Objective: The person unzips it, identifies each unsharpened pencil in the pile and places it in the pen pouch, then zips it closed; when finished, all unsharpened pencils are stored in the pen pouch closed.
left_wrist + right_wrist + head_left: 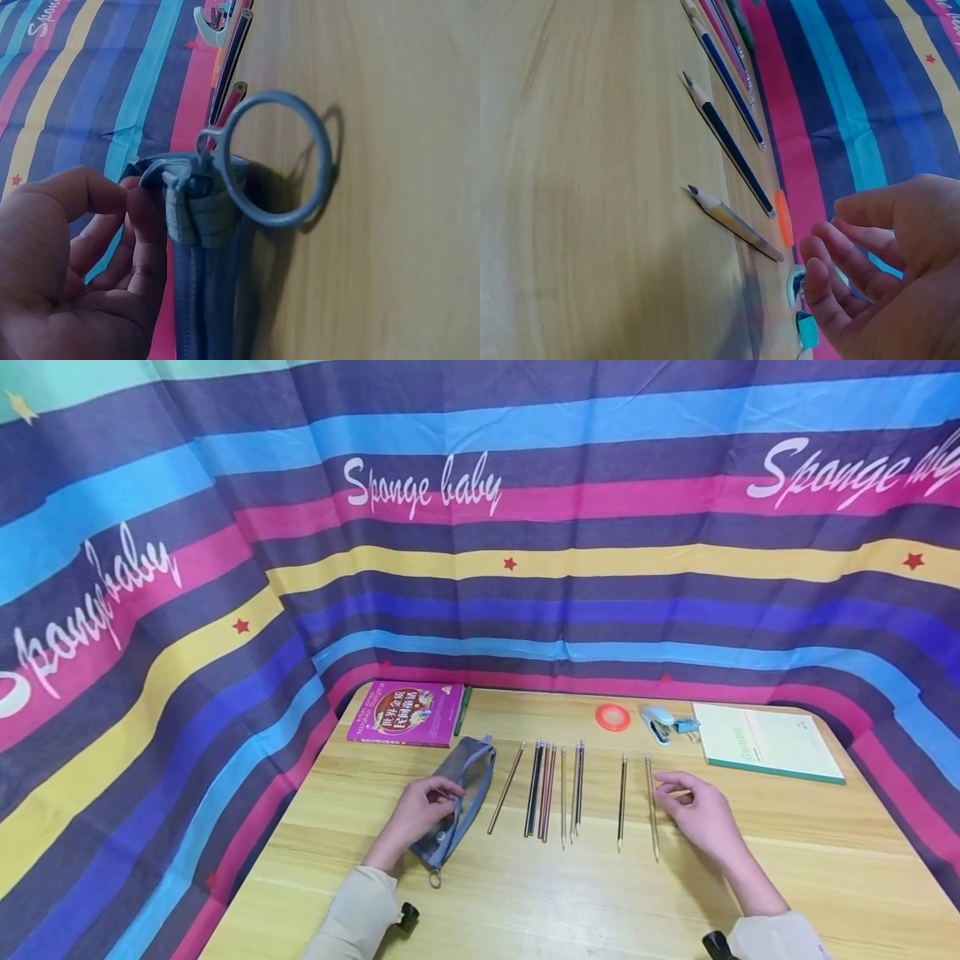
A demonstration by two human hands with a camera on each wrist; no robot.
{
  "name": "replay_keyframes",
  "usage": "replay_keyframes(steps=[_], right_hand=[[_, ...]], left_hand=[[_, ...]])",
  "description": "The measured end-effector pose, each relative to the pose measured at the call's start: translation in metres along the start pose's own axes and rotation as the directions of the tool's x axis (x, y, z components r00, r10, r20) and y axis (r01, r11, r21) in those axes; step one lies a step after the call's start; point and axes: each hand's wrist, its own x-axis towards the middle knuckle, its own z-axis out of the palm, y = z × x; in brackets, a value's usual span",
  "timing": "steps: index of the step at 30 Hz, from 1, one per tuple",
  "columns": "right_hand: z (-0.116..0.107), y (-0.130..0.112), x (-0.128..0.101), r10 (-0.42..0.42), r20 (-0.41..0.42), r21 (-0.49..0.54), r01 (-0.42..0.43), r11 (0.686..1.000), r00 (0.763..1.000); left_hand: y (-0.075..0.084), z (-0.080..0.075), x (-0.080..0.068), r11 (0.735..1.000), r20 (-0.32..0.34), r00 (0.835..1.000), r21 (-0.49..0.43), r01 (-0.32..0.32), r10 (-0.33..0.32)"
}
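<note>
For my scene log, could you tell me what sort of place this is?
Probably a desk set up for recording: a wooden table hemmed in by a striped curtain, with pencils, a book and a stapler.

Work surface: a light wooden table (570, 893) with visible grain and rounded far corners. Enclosure: a striped fabric backdrop (525, 527) surrounds the table on the far side and both flanks, in bands of teal, blue, purple, pink and yellow, with small red stars and repeated white script reading "Sponge baby". Lighting is even.
</note>
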Motion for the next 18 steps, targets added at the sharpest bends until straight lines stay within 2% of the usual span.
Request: replay_keyframes(steps=[6,12,18], right_hand=[[0.004,0.001,0.000,0.031,0.030,0.024,-0.031,0.999,0.999],[0.012,0.001,0.004,0.071,0.063,0.060,-0.075,0.995,0.995],[0.025,-0.005,0.006,0.066,0.071,0.101,-0.073,0.992,0.995]], left_hand=[[-0.002,0.003,0.001,0.999,-0.034,0.999,-0.047,0.020,-0.022],[0.000,0.006,0.003,0.997,-0.099,0.994,-0.060,0.042,-0.048],[0.002,0.008,0.004,0.997,-0.149,0.987,-0.060,0.049,-0.057]])
